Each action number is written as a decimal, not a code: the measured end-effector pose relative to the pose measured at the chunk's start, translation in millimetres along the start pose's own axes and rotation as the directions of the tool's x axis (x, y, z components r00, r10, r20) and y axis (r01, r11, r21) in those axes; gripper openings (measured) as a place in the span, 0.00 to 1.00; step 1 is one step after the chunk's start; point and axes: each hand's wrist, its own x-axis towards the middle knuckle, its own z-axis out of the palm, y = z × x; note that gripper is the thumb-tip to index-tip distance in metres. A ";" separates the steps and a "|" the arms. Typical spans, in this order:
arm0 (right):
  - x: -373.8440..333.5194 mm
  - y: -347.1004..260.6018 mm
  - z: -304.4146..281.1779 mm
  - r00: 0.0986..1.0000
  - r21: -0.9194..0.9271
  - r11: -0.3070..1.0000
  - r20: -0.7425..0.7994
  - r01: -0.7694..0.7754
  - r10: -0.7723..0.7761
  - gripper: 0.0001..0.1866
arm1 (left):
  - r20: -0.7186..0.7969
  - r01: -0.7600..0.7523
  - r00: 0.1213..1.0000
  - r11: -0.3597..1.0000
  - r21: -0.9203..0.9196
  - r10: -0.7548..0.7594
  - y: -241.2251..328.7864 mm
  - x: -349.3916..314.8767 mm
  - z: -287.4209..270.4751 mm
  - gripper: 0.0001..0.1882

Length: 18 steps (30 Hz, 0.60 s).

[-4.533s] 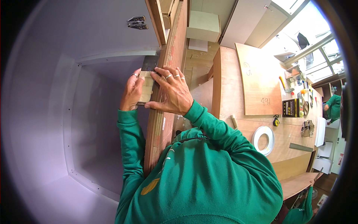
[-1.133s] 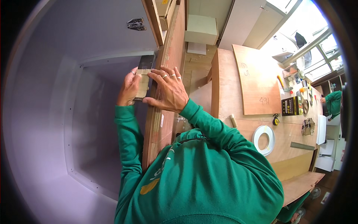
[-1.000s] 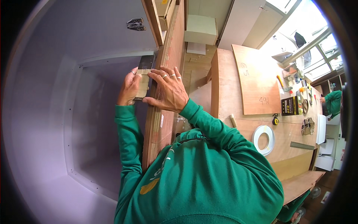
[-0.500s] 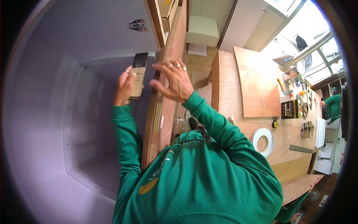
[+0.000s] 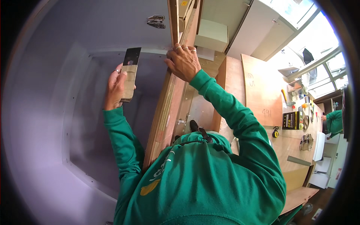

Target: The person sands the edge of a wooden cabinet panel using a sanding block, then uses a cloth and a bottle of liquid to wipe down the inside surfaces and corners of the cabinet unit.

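1. Leftmost, the frame is filled by a pale lilac cavity (image 5: 93,142).
2. Left of upper centre, by the left hand (image 5: 115,89), a tan-wrapped tool (image 5: 129,80) is gripped, its dark flat end (image 5: 132,56) pointed upward; the thumb is laid on the tan face, the other fingers wrapped around it and partly hidden.
3. Near the top, left of centre, a metal hinge (image 5: 155,21) is fixed to the grey wall.
4. At upper centre, the right hand (image 5: 183,62) is placed at a wooden edge (image 5: 161,120), fingers bent and close together; whether the wood is pinched cannot be told.
5. At right, a plywood panel (image 5: 262,93), tape measure (image 5: 275,132) and black-and-yellow box (image 5: 290,120) are borne by a tabletop (image 5: 290,142).
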 end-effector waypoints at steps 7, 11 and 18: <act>7.1 1.1 6.5 0.998 -0.010 0.999 -0.055 0.032 -0.033 0.12 | 0.076 -0.024 0.997 1.000 -0.009 0.024 14.1 -3.2 14.4 0.25; 7.3 -2.2 3.6 0.998 -0.075 0.996 -0.035 0.052 -0.055 0.11 | 0.116 -0.018 0.993 1.000 -0.004 0.018 10.7 -0.6 20.6 0.26; -26.6 7.6 -47.5 0.972 0.385 0.896 0.016 -0.221 0.232 0.15 | 0.181 -0.051 0.983 0.994 0.101 0.032 29.4 -17.0 23.7 0.25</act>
